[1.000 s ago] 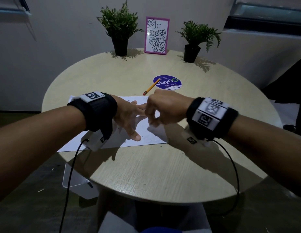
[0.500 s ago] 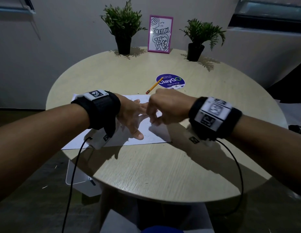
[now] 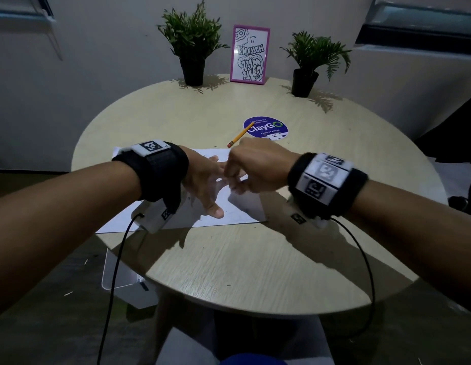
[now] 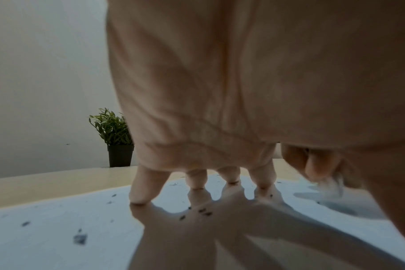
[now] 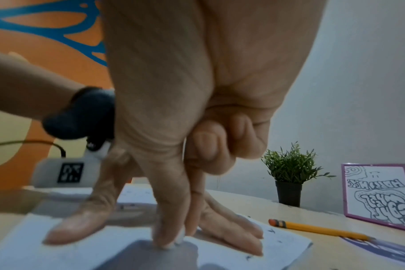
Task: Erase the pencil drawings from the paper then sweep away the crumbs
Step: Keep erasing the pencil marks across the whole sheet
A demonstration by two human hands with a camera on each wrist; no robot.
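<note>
A white paper lies on the round wooden table. My left hand presses it flat with spread, straight fingers. My right hand pinches a small white eraser and holds it down on the paper beside the left fingertips. The eraser shows as a blur in the left wrist view. Dark crumbs are scattered over the sheet. A few faint pencil marks show near the paper's far edge.
A yellow pencil lies just beyond the paper, its tip on a round purple sticker. Two potted plants and a pink-framed picture stand at the table's far edge. A white bin sits on the floor below left.
My right hand has shifted slightly over the same spot with the eraser. The left hand has stayed flat on the paper.
</note>
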